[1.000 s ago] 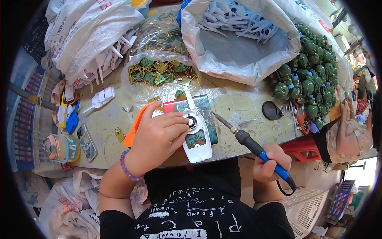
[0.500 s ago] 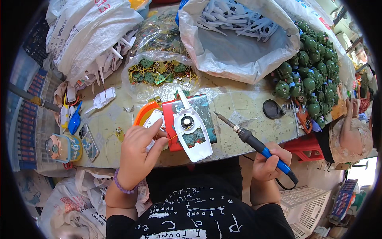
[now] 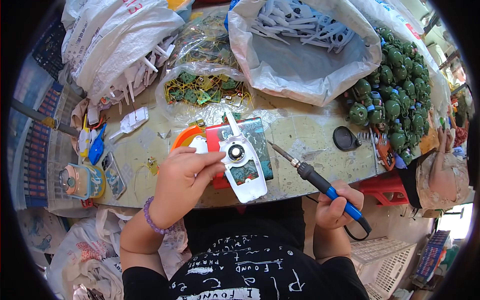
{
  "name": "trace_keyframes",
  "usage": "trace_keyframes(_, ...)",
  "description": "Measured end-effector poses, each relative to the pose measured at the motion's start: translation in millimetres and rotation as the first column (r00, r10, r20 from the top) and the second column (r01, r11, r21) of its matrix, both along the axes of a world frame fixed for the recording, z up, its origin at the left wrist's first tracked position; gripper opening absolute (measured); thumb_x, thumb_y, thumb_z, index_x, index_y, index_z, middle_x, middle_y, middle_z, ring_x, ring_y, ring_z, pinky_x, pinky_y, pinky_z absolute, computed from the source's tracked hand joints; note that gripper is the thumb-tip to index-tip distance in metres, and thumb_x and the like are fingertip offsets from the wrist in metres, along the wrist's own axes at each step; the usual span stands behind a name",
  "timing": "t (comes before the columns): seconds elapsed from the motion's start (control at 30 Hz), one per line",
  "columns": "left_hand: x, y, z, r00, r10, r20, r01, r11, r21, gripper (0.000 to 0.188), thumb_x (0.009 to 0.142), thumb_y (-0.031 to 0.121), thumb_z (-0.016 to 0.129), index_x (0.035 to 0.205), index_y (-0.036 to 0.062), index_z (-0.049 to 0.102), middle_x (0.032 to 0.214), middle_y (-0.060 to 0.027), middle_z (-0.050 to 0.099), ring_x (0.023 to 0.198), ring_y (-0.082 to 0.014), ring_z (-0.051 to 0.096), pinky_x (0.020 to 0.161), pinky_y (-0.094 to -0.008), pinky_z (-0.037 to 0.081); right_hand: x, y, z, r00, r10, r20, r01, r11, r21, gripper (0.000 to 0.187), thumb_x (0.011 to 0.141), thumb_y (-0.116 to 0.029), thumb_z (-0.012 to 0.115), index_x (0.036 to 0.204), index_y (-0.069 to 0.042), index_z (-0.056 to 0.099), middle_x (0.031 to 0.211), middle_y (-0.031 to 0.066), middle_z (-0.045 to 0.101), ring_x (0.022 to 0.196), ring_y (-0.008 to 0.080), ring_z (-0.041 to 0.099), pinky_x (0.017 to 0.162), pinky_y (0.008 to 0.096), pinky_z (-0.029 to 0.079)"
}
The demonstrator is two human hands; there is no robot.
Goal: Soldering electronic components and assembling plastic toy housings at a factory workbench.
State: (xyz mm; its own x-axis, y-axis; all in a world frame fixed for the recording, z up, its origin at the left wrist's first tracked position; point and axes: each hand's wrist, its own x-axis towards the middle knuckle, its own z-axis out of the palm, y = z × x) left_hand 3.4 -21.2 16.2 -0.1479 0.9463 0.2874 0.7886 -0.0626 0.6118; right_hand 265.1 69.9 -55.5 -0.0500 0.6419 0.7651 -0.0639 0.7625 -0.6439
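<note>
Soldering step in hand: white plastic shell (image 3: 241, 162) is pinched by left hand (image 3: 182, 180) at worktop (image 3: 310, 135) front edge; soldering iron (image 3: 320, 182) is clasped by right hand (image 3: 336, 205), tip near; contact judged next.

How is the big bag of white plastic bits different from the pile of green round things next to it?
The large white plastic bag of white parts holds long, thin, pale pieces; the heap of dark green round toy shells is chunky and rounded. The white parts sit inside an open bag; the green shells lie piled up loose. Both are at the far side of the worktable.
</note>
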Motion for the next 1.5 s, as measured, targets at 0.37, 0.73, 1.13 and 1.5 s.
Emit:
trace_keyframes(0.37, 8.6, 24.8, -12.2, 0.984, -0.047, 0.173, 0.039, 0.998, 0.052, 0.005, 0.076, 0.004, 0.068, 0.078, 0.0014, 0.065, 0.085, -0.0083, 0.070, 0.076, -0.0217, 0.064, 0.071, -0.0322, 0.049, 8.2, 1.8, -3.0, 0.996, 0.082, -0.027, -0.083, 0.996, -0.026, 0.024, 0.093, -0.022, 0.057, 0.098, 0.000, 0.048, 0.064, 0.0071, 0.053, 0.047, 0.0125, 0.050, 0.047, 0.0244, 0.041)
trace_keyframes(0.73, 17.0, 34.0, -7.2, 0.969, -0.060, -0.241, 0.076, 0.995, 0.058, 0.010, 0.067, 0.004, 0.068, 0.069, 0.0052, 0.057, 0.069, -0.0074, 0.061, 0.065, -0.0273, 0.059, 0.062, -0.0371, 0.046, 2.8, 5.8, 22.9, 0.968, 0.210, 0.140, -0.215, 0.976, 0.027, 0.024, 0.093, -0.028, 0.056, 0.096, -0.007, 0.046, 0.060, 0.0042, 0.049, 0.048, 0.0132, 0.047, 0.047, 0.0279, 0.041)
trace_keyframes(1.13, 20.6, 35.3, -3.2, 0.952, -0.059, -0.300, 0.067, 0.998, 0.018, 0.011, 0.066, 0.002, 0.068, 0.069, 0.0053, 0.058, 0.073, -0.0059, 0.064, 0.067, -0.0258, 0.061, 0.064, -0.0363, 0.048, -3.5, 13.6, 27.5, 0.925, 0.285, 0.253, -0.316, 0.944, 0.095, 0.021, 0.090, -0.023, 0.062, 0.095, -0.006, 0.050, 0.061, 0.0052, 0.054, 0.046, 0.0170, 0.052, 0.045, 0.0289, 0.042)
trace_keyframes(1.5, 23.0, 35.1, -3.2, 0.941, -0.056, -0.333, 0.070, 0.997, 0.032, 0.011, 0.065, 0.002, 0.068, 0.067, 0.0048, 0.058, 0.075, -0.0051, 0.066, 0.069, -0.0248, 0.063, 0.064, -0.0361, 0.049, -3.3, 14.7, 34.5, 0.891, 0.332, 0.311, -0.366, 0.929, 0.057, 0.019, 0.089, -0.023, 0.063, 0.093, -0.008, 0.052, 0.059, 0.0037, 0.055, 0.045, 0.0181, 0.053, 0.044, 0.0295, 0.043)
